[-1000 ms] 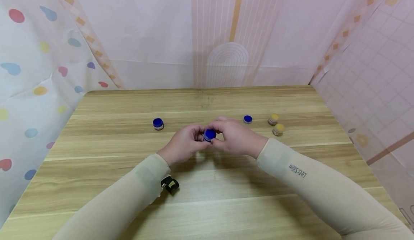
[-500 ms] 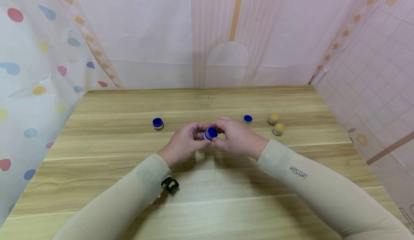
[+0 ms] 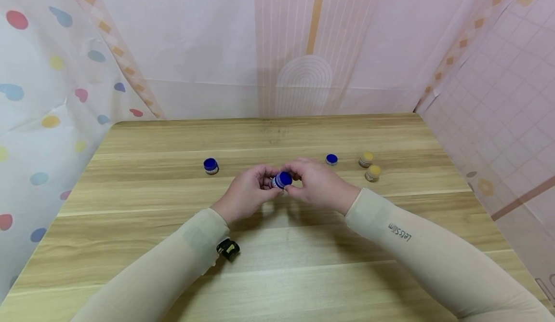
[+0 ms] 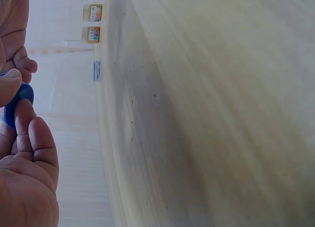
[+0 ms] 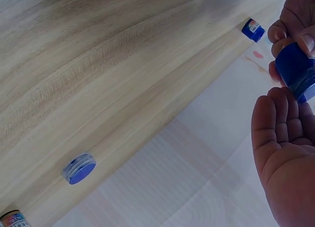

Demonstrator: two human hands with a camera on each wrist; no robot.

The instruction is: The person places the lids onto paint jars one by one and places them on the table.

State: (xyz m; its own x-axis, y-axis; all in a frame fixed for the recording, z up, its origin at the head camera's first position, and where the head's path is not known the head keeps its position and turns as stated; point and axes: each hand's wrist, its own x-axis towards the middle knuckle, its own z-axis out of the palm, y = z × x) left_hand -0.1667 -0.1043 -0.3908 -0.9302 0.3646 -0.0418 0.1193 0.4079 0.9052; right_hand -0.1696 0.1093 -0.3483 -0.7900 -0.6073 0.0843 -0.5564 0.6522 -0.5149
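Note:
Above the middle of the table, both hands hold one small blue paint jar (image 3: 284, 179), its blue lid end tilted up toward the right. My left hand (image 3: 248, 193) grips the jar's body, and its fingers curl round the blue wall (image 5: 291, 62) in the right wrist view. The fingers and thumb of my right hand (image 3: 320, 185) pinch the lid end from the other side. In the left wrist view, fingers partly cover the jar (image 4: 20, 96). To the left stands a second blue jar (image 3: 211, 166), with no lid on it. A loose blue lid (image 3: 331, 159) lies beyond the right hand.
Two yellow paint jars (image 3: 366, 159) stand close together at the right of the wooden table (image 3: 277, 274). A black device (image 3: 228, 248) is strapped at the left sleeve's cuff. Patterned cloth (image 3: 208, 37) hangs behind the table and along its sides.
The held jar has tipped to the right between the hands, mostly in the first half second. Both hands stay nearly in place, and the other jars and loose lid have not moved.

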